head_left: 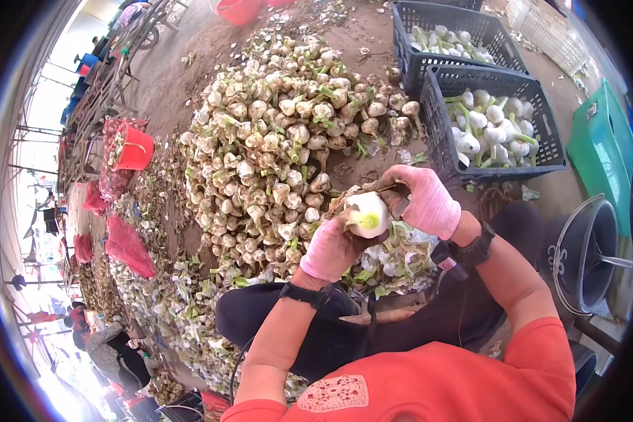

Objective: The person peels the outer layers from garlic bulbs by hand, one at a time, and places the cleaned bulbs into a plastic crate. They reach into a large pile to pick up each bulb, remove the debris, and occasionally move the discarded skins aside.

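Observation:
Low in front of me, my left hand [333, 247], in a pink glove with dark soiled fingertips, is closed around a garlic bulb [369, 215]. The bulb looks white and smooth, its pale green cut stem end facing up. My right hand [427, 202], gloved the same way, is closed at the bulb's upper right. Its fingers pinch brown dry skin [359, 191] along the bulb's far side; the exact fingertip contact is partly hidden. Just beyond both hands lies a large heap of unpeeled garlic [260, 151]. Peeled-off skins [404, 261] are piled beneath the hands.
Two dark crates hold peeled garlic, a near crate [436, 133] and a far crate [406, 60]. At right stand a green tub [598, 141] and a black bucket [566, 267]. Leftward are a red bucket [135, 149], red mesh bags [128, 247] and another person [112, 355].

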`<state>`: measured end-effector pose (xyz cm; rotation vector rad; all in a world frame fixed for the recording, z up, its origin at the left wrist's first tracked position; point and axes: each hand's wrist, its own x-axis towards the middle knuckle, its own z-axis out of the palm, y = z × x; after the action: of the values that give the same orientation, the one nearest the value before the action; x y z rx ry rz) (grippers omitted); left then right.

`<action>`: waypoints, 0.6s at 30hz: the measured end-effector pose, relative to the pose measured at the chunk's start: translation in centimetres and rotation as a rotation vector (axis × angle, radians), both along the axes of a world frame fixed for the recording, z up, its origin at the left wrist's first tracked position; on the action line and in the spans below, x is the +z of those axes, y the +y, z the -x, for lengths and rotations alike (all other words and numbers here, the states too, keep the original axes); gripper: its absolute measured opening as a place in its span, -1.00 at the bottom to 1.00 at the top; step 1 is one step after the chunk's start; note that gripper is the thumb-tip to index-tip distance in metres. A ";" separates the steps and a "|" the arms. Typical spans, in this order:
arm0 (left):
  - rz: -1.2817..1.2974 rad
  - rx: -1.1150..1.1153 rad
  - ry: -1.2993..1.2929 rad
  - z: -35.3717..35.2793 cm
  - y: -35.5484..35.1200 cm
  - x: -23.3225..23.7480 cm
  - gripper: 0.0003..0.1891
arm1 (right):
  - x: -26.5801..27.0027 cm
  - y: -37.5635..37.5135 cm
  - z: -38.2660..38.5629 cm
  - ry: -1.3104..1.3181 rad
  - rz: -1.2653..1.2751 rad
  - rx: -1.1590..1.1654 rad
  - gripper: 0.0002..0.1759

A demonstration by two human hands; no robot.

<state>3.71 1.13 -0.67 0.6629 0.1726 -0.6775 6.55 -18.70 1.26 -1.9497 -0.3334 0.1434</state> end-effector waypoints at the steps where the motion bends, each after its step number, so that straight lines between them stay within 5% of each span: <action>1: 0.045 -0.059 0.042 0.0 0.2 0.3 -0.49 | -0.3 0.1 -0.2 -0.085 0.016 0.007 -0.75; 6: 0.033 -0.091 0.044 1.5 0.3 0.2 -0.46 | -4.1 -0.1 -1.7 -0.196 0.401 -0.025 -0.80; 7: -0.362 -0.200 -0.427 1.5 1.0 0.1 -0.39 | -5.4 -0.1 -1.9 -0.030 0.613 0.116 -0.78; 9: -0.199 -0.131 -0.286 1.6 0.8 1.2 -0.34 | -8.2 -0.4 -2.0 0.279 0.980 0.429 -0.62; 10: -0.035 -0.068 -0.143 1.4 0.9 1.6 -0.28 | -7.2 -0.3 -1.2 0.215 1.113 0.551 -0.48; 12: -0.323 -0.057 -0.284 1.1 1.3 1.0 -0.22 | -6.8 -0.2 -0.5 0.007 1.019 0.507 -0.30; 13: -0.256 0.021 -0.205 1.1 1.1 0.6 -0.24 | -5.5 -0.2 -0.2 0.006 1.025 0.518 -0.30; 15: -0.188 0.087 -0.134 0.9 0.9 0.0 -0.25 | -2.2 0.2 0.1 0.047 0.331 0.336 -0.14; 16: -0.305 0.082 -0.172 0.8 0.9 -0.3 -0.29 | -2.4 0.5 0.3 0.046 0.333 0.329 -0.14; 18: -0.410 0.060 -0.216 0.4 0.6 -0.7 -0.32 | -3.0 0.9 0.8 0.129 -0.105 0.301 -0.10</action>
<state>3.33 1.76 -1.41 1.1147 0.1314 -0.5113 5.71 -17.84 -1.72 -1.7675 -0.5366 0.4369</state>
